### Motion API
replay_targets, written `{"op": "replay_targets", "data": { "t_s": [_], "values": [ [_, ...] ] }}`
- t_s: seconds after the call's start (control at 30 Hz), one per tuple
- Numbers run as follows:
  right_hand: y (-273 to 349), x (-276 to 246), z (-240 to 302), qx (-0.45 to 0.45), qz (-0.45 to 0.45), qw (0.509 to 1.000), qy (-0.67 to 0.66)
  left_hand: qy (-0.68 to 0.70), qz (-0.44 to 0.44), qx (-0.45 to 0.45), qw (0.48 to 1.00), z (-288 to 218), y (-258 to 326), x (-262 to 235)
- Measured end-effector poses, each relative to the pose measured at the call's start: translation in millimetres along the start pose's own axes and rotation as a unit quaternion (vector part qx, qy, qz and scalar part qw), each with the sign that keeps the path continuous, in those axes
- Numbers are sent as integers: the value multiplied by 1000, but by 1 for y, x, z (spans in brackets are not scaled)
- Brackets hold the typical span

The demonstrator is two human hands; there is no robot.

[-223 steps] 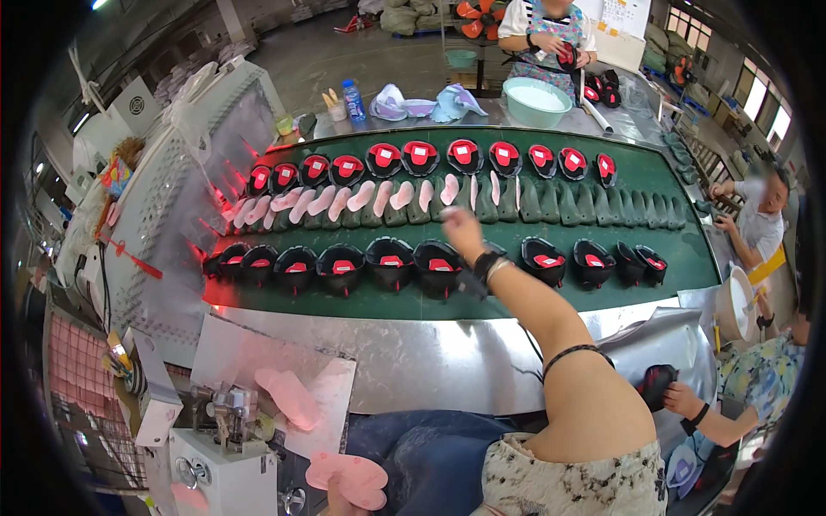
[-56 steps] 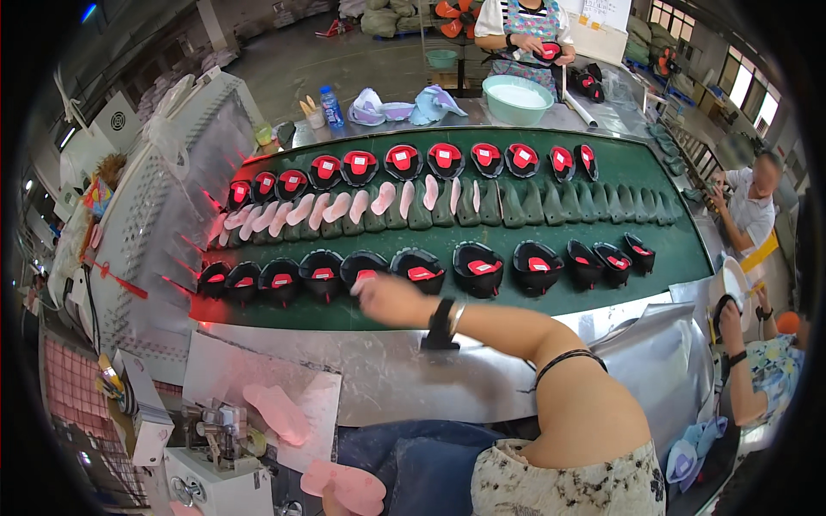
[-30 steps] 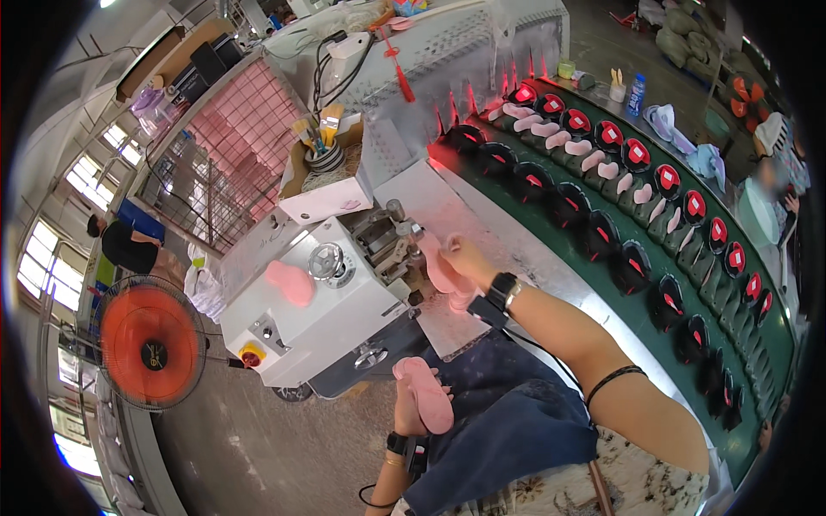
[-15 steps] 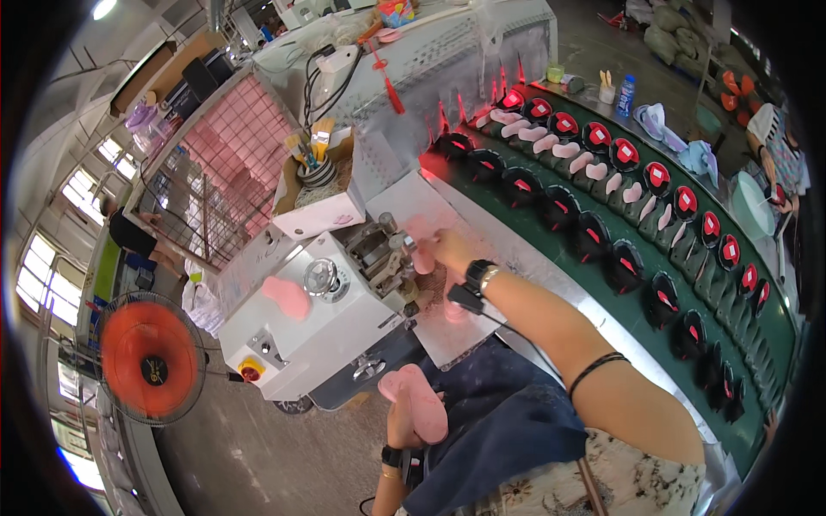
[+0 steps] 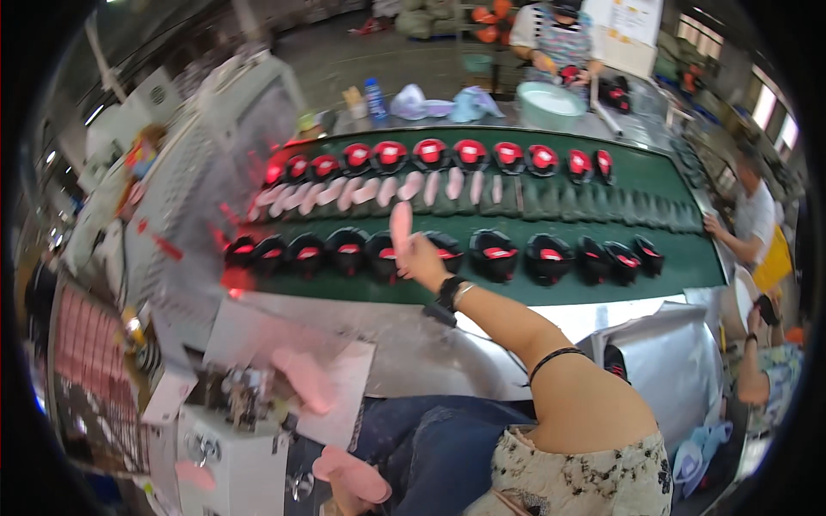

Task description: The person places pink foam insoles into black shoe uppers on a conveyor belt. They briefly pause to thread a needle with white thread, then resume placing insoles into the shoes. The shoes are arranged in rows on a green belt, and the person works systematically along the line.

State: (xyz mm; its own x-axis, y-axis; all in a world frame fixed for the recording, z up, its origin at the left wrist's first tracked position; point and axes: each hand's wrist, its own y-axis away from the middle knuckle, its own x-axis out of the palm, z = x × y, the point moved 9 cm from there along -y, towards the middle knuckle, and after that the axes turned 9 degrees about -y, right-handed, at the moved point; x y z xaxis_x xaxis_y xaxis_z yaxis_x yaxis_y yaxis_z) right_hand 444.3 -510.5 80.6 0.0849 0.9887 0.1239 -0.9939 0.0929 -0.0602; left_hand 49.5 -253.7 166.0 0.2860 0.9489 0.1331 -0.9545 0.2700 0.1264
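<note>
A pink insole stands upright in my right hand, whose fingers are closed on its lower end. That hand hovers over the green conveyor belt, by the near row of black and red shoe uppers. Beyond it, pink insoles lie along a row of dark sole-shaped pieces. At the lower edge, my left hand, partly covered, grips another pink insole near my lap; whether there is more than one is unclear. Blurred pink insoles rest on the board beside the white machine.
The white machine with a dial stands at lower left. A perforated housing with red light borders the belt's left end. Across the belt are a blue bottle, cloths, a pale green basin and a co-worker. More people are at right.
My view has swung right. My right hand has left the machine and moved out over the belt with a pink insole. My left hand still holds pink insole material low by my lap.
</note>
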Motion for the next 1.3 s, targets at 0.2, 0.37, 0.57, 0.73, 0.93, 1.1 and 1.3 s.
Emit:
{"op": "replay_targets", "data": {
  "t_s": [0.2, 0.37, 0.57, 0.73, 0.93, 1.1, 1.3],
  "values": [
    [-1, -375, 38, -8, -322, 841, 434, 130, -155, -2, 979, 21, -35, -15],
    [-4, -428, 50, 16, -320, 834, 449, -394, -235, -53, 887, -30, -24, -17],
    [-1, -259, 59, -288, -285, 833, 377, -768, -353, 93, 526, -115, 2, 2],
    [128, 57, 37, -42, 221, 961, 163, -883, -332, 218, 251, -123, 15, 43],
    [313, 213, 59, -35, 505, 857, 97, -878, -143, 441, 119, -53, 12, 76],
    [289, 242, -7, 137, 456, 870, 128, -839, -165, 394, 337, -71, 44, 75],
    [179, 318, -31, -5, 331, 938, 103, -808, -177, 392, 403, -95, 82, 61]
  ]
}}
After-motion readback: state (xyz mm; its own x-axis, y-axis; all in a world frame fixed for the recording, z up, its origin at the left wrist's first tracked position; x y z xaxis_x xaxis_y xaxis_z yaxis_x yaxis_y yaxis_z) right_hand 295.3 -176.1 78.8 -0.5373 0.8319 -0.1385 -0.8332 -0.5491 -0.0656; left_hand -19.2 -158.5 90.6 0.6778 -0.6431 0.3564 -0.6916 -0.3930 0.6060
